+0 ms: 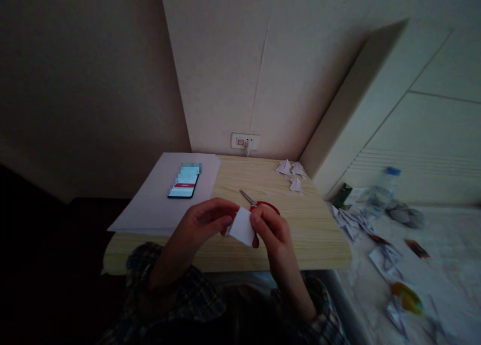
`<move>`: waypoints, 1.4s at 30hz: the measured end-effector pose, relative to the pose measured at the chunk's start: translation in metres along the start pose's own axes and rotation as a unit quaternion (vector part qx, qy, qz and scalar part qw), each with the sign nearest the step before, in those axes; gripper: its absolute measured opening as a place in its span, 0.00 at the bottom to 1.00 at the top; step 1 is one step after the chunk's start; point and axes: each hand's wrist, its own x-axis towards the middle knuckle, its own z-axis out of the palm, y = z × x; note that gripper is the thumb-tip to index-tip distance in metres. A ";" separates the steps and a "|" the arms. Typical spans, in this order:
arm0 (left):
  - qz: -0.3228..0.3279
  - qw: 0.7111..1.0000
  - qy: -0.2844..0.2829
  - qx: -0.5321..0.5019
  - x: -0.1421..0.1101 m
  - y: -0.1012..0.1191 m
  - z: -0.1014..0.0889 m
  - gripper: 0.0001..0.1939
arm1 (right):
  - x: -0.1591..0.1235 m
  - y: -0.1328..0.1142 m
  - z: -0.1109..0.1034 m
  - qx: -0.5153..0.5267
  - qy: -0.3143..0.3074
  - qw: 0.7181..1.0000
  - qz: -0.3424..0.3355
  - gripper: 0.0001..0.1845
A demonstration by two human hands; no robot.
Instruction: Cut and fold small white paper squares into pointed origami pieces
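Both my hands hold a small white piece of paper above the near edge of a light wooden table. My left hand pinches its left side with closed fingers. My right hand pinches its right side, thumb on the front. Just behind my right hand, red-handled scissors lie on the table, blades pointing back left. Plaid sleeves cover both my forearms.
A phone lies on white paper sheets at the table's left. Three folded paper pieces sit at the back right. To the right, a bed carries paper scraps, wrappers and a water bottle. A wall socket sits behind.
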 end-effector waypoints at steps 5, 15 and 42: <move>0.002 1.000 -0.014 -0.027 -0.002 0.001 -0.001 0.09 | 0.001 0.000 0.002 -0.003 -0.027 1.000 0.005 0.21; 0.060 0.997 0.045 0.014 0.000 0.004 0.001 0.07 | -0.005 0.010 0.002 -0.073 0.031 0.987 -0.139 0.15; 0.320 0.905 0.111 0.257 -0.010 -0.001 0.009 0.15 | 0.006 0.008 -0.005 -0.014 0.013 0.999 -0.029 0.14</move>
